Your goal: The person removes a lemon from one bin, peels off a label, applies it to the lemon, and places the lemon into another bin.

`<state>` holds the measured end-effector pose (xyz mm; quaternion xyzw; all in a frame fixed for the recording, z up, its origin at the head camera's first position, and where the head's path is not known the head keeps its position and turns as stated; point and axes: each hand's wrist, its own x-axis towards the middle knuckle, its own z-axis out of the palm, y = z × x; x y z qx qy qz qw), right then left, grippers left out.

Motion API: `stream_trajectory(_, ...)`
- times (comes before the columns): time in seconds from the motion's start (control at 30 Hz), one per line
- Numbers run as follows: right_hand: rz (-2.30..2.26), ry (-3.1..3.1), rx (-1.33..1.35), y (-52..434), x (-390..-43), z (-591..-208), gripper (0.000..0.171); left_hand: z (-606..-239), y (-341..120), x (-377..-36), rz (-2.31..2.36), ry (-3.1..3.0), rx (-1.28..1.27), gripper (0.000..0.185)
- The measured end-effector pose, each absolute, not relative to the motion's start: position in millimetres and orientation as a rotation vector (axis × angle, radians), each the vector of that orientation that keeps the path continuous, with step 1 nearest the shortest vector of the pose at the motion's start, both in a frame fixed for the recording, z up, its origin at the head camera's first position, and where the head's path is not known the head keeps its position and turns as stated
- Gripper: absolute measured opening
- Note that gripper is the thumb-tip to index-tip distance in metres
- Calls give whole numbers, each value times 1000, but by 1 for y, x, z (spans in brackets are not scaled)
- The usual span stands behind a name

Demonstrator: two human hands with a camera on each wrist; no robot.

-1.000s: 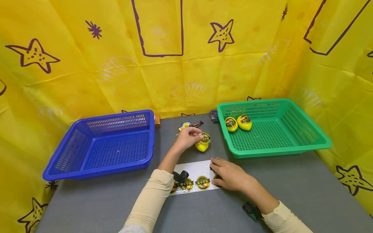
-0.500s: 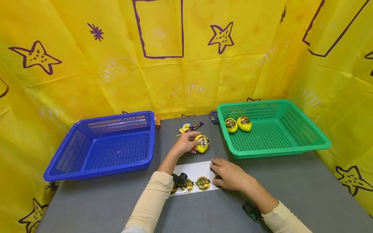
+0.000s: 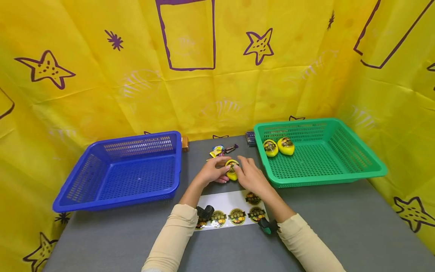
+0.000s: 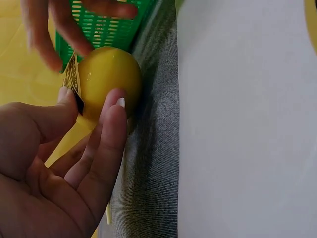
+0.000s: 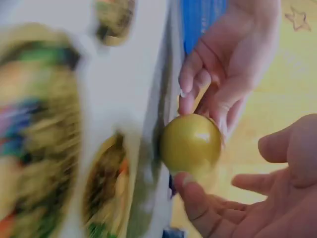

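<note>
My left hand [image 3: 209, 172] holds a yellow lemon [image 3: 232, 176] near the middle of the grey table. In the left wrist view, its thumb presses the edge of a round black-and-gold sticker [image 4: 73, 82] that partly stands away from the lemon's skin. The fingers support the fruit's other side. From the right, my right hand [image 3: 252, 176] reaches around the lemon with spread fingers. One of its fingertips [image 5: 184, 179] is at the lemon's lower side in the right wrist view, while the thumb stands apart. Nearer me lies a white sticker sheet [image 3: 221, 200] with several round stickers.
A blue basket [image 3: 117, 196] stands at left. The green basket [image 3: 326, 181] at right contains two stickered lemons [image 3: 286, 146]. Behind my hands lie small wrapped sweets [image 3: 217, 151]. A dark box [image 3: 250, 139] and an orange-brown box [image 3: 185, 144] sit near the yellow backdrop [image 3: 224, 87].
My right hand has left the sticker sheet and moved up to the lemon. The left hand first brought the sticker onto the lemon, then shifted slightly left with the fruit.
</note>
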<state>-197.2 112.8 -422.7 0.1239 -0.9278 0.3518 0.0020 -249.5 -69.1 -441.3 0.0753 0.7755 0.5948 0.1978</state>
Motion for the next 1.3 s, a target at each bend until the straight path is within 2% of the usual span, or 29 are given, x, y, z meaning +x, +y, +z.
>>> stream_trajectory(0.23, 1223, -3048, 316, 98, -227, -438, 53, -447, -67, -248, 1703, 2142, 217, 43)
stream_trajectory(0.47, 1484, -2809, 319, 101, -234, -453, 41, -452, -66, -246, 1800, 2090, 191, 42)
stream_trajectory(0.7, 1982, -2657, 133, 111, -238, -455, 43, -450, -63, -247, 1841, 2110, 172, 40)
stream_trajectory(1.03, 2489, -2392, 3, 119, -234, -461, 41, -459, -71, -245, 1838, 2082, 164, 41)
stream_trajectory(1.17, 2288, -2582, 80, 118, -229, -454, 45, -454, -72, -241, 1733, 2201, 226, 40)
stream_trajectory(1.3, 1822, -2881, 257, 118, -223, -442, 67, -445, -72, -235, 1648, 2314, 317, 40)
